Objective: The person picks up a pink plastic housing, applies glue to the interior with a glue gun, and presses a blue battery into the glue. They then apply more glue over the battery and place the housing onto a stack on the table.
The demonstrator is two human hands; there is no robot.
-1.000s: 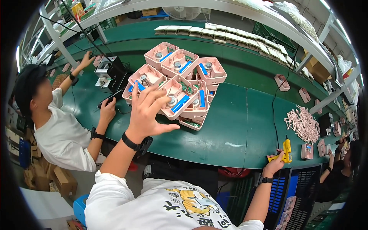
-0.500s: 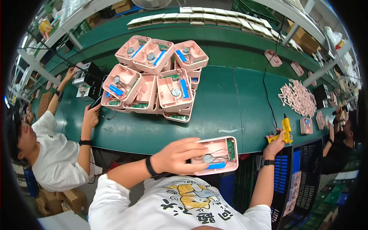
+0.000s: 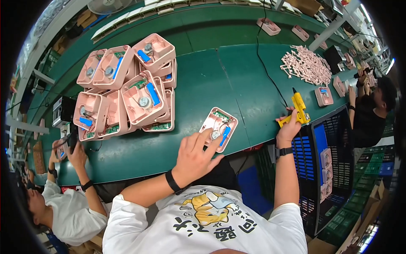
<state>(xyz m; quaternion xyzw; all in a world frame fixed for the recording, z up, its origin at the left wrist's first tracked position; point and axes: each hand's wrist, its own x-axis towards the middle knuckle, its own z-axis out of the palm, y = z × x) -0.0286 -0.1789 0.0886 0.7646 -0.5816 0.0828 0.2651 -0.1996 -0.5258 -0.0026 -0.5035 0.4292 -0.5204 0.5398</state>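
Observation:
A pink plastic case [image 3: 207, 123] lies on the green table near its front edge. Inside it sit a green circuit board, a round silver part, thin wires and a blue cylindrical cell [image 3: 225, 136]. My left hand [image 3: 195, 154] rests at the case's near left side, fingers stretched and apart, their tips over its rim. In my right hand [image 3: 289, 128] is a yellow glue gun [image 3: 298, 108], its dark nozzle pointing up and away from me. A black cable [image 3: 265, 59] runs from near the gun toward the far side.
Stacked pink cases [image 3: 146, 101] with similar parts stand at left. Small pink pieces [image 3: 305, 65] form a heap at far right, near another pink case [image 3: 324, 97]. A black crate [image 3: 315, 178] stands right of my arm. Co-workers sit at left [image 3: 69, 211] and right [image 3: 372, 110].
The pink case has gone from above my lap onto the table, and my left hand has loosened around it. The view has shifted to the right. The glue gun remains in my right hand.

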